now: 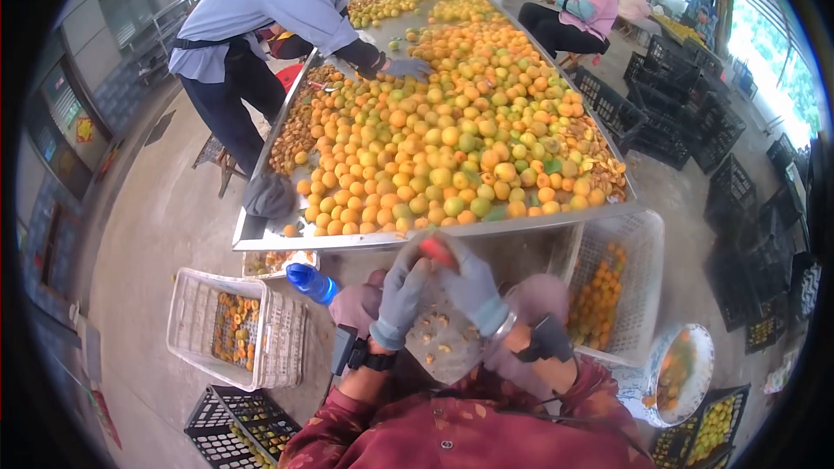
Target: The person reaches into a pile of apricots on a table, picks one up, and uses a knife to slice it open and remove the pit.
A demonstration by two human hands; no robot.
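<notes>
Both my hands wear grey gloves and meet just in front of the table's near edge. My right hand (473, 285) is closed around a small red object (437, 252), perhaps a tool's handle; its far end is hidden. Close against it, my left hand (401, 291) has its fingers curled together, and whatever they hold is hidden. Right beyond them, a large heap of yellow-orange apricots (417, 156) covers the metal-rimmed table (486, 229). Some apricots are greenish, and a few green leaves lie among them.
A white crate (282, 339) with cut apricots and a blue bottle (311, 283) are at left. At right stand another white crate (643, 269) and a basin (699, 373). A co-worker (261, 9) reaches over the heap; another person (591, 4) sits beyond. Black crates (734, 200) line the right.
</notes>
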